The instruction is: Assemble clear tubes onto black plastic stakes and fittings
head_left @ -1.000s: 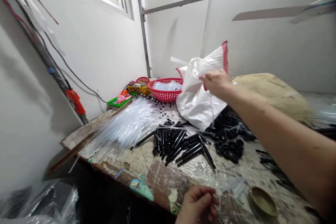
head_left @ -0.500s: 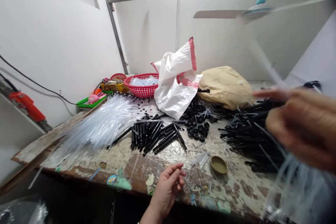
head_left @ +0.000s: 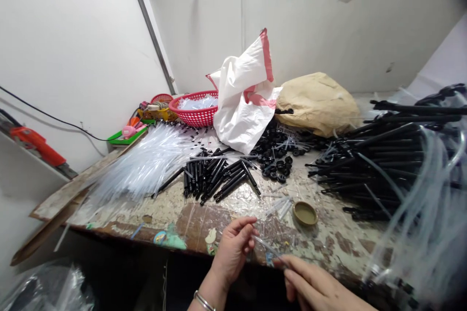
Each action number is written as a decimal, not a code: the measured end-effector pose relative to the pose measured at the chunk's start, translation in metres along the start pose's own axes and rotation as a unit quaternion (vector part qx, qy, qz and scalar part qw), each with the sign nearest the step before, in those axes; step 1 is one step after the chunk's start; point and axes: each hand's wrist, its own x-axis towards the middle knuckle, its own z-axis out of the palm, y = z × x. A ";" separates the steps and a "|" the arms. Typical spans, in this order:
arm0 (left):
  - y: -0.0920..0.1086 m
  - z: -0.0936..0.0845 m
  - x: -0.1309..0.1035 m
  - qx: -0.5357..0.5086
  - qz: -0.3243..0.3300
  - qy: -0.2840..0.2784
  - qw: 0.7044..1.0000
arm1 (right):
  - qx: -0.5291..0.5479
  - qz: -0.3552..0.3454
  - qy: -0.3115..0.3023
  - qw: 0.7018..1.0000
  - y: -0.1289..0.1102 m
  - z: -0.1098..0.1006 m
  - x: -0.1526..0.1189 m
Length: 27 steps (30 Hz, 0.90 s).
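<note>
Back from its reach toward the white sack (head_left: 243, 102), the right hand (head_left: 314, 284) now meets the left hand (head_left: 233, 248) at the desk (head_left: 328, 243) edge, both pinching one clear tube (head_left: 268, 248) between fingertips, apparently to keep the thin piece steady. Black sticks (head_left: 215, 180) lie heaped just before the sack, clear tubes (head_left: 146, 165) fanned to its left within reach.

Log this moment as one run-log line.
left hand: pinching clear tube | right hand: on tube's other end | black sticks: on table
</note>
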 end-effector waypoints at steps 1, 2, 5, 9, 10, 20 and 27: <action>0.001 0.001 0.000 0.017 -0.006 -0.001 1.000 | -0.015 -0.030 0.007 0.999 -0.001 0.001 0.005; 0.002 0.002 -0.001 0.031 -0.012 -0.006 0.999 | -0.036 -0.065 0.009 0.997 -0.002 0.001 0.011; 0.005 0.002 -0.002 0.033 -0.021 -0.017 0.999 | -0.097 -0.162 0.025 0.982 -0.008 -0.007 0.027; 0.005 0.000 -0.001 -0.019 -0.014 -0.006 1.000 | -0.048 -0.134 0.120 0.983 -0.022 -0.045 0.033; 0.005 -0.001 0.000 -0.030 -0.011 -0.006 0.999 | -0.031 -0.124 0.154 0.980 -0.026 -0.059 0.034; -0.001 -0.004 0.008 -0.050 -0.029 -0.003 0.998 | -0.186 -0.043 0.353 0.916 -0.036 -0.167 0.116; -0.006 -0.015 0.016 -0.057 -0.070 -0.034 0.995 | -0.263 0.019 0.367 0.892 -0.043 -0.212 0.183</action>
